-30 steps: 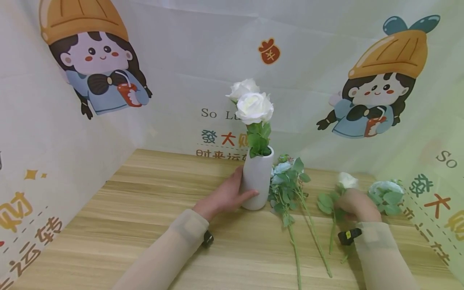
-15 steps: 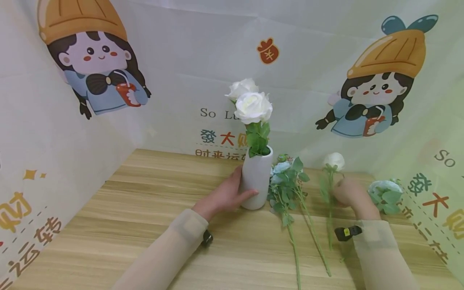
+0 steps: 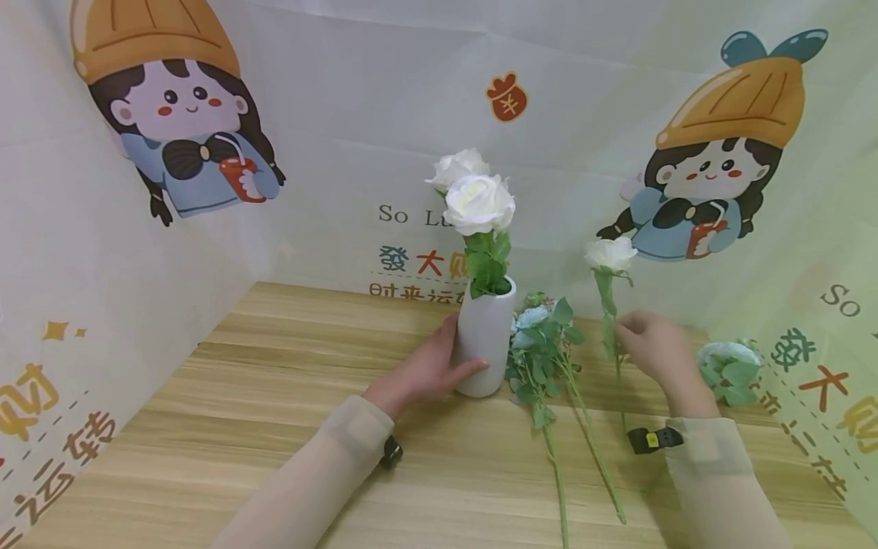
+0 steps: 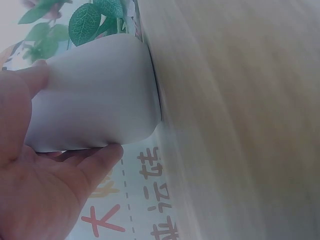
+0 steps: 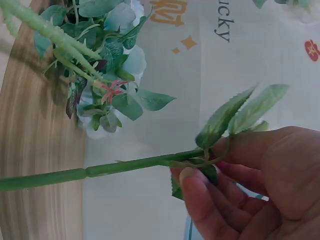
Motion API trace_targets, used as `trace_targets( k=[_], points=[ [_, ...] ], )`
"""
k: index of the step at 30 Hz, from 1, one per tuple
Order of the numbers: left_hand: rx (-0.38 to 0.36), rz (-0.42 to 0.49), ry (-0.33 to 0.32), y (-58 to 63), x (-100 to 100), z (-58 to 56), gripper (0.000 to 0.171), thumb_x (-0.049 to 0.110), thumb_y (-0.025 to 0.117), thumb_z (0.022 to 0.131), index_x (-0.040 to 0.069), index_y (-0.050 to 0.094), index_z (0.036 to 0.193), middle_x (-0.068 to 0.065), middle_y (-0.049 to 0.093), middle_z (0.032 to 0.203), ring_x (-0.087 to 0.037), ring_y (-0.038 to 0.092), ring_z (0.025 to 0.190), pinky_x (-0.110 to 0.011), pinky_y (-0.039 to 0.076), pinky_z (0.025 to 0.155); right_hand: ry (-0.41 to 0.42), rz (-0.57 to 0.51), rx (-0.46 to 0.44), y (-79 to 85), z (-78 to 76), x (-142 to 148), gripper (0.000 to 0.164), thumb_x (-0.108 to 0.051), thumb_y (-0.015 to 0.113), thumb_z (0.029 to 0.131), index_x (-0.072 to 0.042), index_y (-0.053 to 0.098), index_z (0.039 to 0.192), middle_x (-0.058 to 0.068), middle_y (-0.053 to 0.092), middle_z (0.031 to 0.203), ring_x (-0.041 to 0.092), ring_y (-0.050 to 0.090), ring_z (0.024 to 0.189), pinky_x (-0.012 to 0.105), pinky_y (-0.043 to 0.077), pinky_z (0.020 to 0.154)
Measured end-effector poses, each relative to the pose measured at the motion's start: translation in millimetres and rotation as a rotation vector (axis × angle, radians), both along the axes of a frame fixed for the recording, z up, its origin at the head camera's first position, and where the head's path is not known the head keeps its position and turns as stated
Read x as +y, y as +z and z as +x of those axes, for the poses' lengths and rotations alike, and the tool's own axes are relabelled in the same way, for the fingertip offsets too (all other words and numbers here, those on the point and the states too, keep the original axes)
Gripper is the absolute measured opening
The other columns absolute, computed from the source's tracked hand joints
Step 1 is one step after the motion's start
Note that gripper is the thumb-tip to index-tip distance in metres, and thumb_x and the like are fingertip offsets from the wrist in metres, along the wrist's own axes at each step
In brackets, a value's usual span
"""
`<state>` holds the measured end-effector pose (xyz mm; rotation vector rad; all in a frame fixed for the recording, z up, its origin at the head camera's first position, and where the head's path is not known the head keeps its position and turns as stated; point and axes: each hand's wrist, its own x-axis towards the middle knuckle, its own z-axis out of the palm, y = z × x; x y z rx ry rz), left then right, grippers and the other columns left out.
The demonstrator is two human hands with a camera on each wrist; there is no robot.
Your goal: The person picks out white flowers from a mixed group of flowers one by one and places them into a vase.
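Note:
A white vase [image 3: 484,335] stands upright on the table with two white roses [image 3: 480,204] in it. My left hand [image 3: 428,366] grips its lower left side; in the left wrist view the thumb and fingers [image 4: 102,162] lie on either side of the vase wall. To the right, my right hand [image 3: 657,351] pinches the stem of another white rose [image 3: 612,255], held upright with its bloom above the hand. The right wrist view has the green stem [image 5: 125,165] between thumb and fingers, close by its leaves [image 5: 225,120]. That bloom is outside the right wrist view.
Pale blue flowers [image 3: 538,324] with long stems lie on the wooden table [image 3: 288,396] just right of the vase. Another pale blue bloom [image 3: 730,366] lies behind the right wrist. A printed cloth [image 3: 343,114] hangs behind and along both sides.
My right hand has picked the white rose up off the table, raising it and turning it upright, slightly to the left. My left hand stays on the vase.

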<state>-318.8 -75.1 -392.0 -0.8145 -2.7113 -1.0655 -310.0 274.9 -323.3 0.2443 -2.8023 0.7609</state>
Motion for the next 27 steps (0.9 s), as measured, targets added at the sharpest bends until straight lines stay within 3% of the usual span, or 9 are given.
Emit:
trace_targets(
  k=[10, 27],
  points=[
    [-0.011, 0.008, -0.003, -0.1, -0.3, -0.1, 0.091, 0.043, 0.066, 0.095, 0.001, 0.010, 0.153, -0.021, 0.033, 0.146, -0.027, 0.040, 0.128, -0.043, 0.035, 0.109, -0.056, -0.065, 0.209, 4.5, 2.9, -7.6, 0.030, -0.024, 0.052, 0.104, 0.001, 0.065, 0.115, 0.023, 0.067, 0.102, 0.035, 0.063, 0.086, 0.052, 0.055, 0.064],
    [-0.017, 0.008, -0.006, 1.6, -0.2, 1.4, 0.090, 0.043, 0.066, 0.096, 0.000, 0.011, 0.153, -0.021, 0.033, 0.147, -0.026, 0.039, 0.128, -0.044, 0.035, 0.109, -0.046, -0.137, 0.356, 20.4, 14.7, -25.6, 0.025, -0.021, 0.058, 0.103, -0.001, 0.067, 0.115, 0.019, 0.068, 0.108, 0.032, 0.063, 0.090, 0.054, 0.053, 0.076]
  ],
)
